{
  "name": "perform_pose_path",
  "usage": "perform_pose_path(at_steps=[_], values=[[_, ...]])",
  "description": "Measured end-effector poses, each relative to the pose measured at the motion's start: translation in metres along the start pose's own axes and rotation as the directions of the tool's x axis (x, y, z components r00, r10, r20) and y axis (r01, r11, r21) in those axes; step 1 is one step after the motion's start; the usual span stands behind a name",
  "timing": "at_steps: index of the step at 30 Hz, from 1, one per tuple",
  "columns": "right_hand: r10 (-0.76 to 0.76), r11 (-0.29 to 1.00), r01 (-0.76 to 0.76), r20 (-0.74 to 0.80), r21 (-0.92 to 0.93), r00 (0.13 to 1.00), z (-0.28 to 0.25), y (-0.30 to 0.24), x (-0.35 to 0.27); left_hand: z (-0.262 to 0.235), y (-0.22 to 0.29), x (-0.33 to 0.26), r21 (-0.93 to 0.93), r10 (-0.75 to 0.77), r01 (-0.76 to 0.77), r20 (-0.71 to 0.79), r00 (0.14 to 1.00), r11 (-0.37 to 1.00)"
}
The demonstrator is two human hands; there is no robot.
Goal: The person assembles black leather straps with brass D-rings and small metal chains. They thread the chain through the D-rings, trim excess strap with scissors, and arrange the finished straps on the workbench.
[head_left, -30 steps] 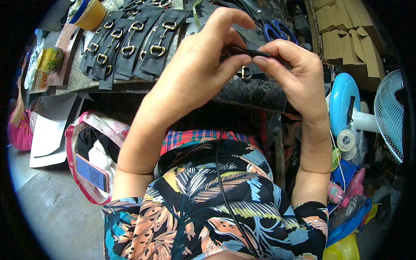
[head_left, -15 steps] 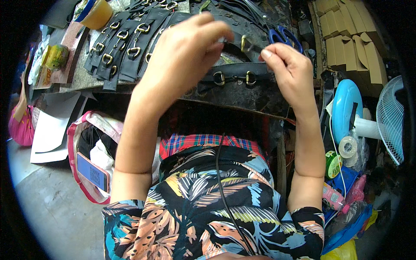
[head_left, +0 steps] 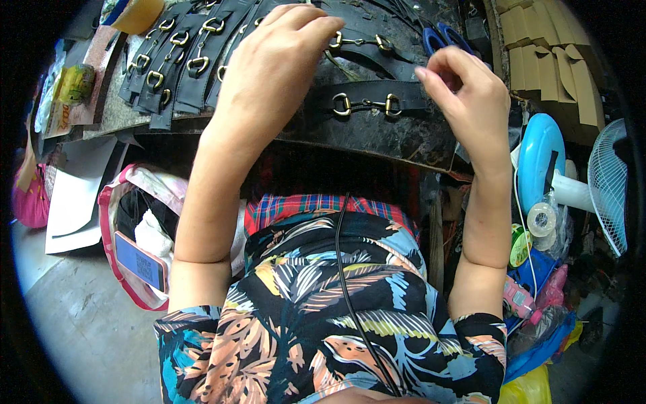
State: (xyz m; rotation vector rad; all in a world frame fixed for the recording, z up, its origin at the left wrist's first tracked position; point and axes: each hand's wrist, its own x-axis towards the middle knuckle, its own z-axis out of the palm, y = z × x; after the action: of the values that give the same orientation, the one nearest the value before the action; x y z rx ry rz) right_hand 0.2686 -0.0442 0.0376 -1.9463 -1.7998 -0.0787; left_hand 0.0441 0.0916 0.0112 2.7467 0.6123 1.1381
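My left hand (head_left: 276, 71) is over the workbench, with its fingers curled at the left end of a black leather strap (head_left: 397, 64). Its fingertips are partly hidden, so its grip does not show. At the right end of this strap, the thumb and forefinger of my right hand (head_left: 468, 94) come together in a pinch. A brass horsebit buckle joins the strap's middle. Nearer to me, a second black strap (head_left: 367, 91) with a similar horsebit buckle lies flat across the bench, apart from both hands.
Several buckled straps (head_left: 182, 57) lie in rows on the left. Blue-handled scissors (head_left: 444, 39) are behind my right hand. Cardboard boxes (head_left: 558, 81) and a blue-and-white fan (head_left: 542, 158) stand at right. A bag holding a phone (head_left: 141, 259) is at lower left.
The strap between my hands, blurred and partly covered before, now shows its whole horsebit buckle against the bench. My right hand has shifted slightly right; my left hand has shifted left.
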Motion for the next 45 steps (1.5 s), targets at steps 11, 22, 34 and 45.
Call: perform_pose_path(at_steps=[11, 22, 34, 45], values=[[-0.181, 0.983, 0.182, -0.032, 0.030, 0.983, 0.006, -0.004, -0.031, -0.018, 0.041, -0.045, -0.018, -0.066, 0.070, 0.172, 0.983, 0.997], [0.012, 0.894, 0.017, -0.062, 0.447, 0.998, 0.006, -0.003, -0.028, -0.015, 0.048, -0.048, 0.167, -0.104, 0.094, 0.049, 0.993, 0.981], [-0.188, 0.981, 0.192, -0.129, 0.017, 0.974, 0.020, 0.001, 0.010, -0.018, 0.040, -0.033, 0.131, -0.134, 0.132, 0.012, 0.991, 0.983], [-0.654, 0.755, 0.616, -0.336, -0.227, 0.678, 0.005, -0.011, 0.070, -0.015, 0.002, 0.044, -0.579, -0.074, 0.150, 0.153, 0.985, 0.802]])
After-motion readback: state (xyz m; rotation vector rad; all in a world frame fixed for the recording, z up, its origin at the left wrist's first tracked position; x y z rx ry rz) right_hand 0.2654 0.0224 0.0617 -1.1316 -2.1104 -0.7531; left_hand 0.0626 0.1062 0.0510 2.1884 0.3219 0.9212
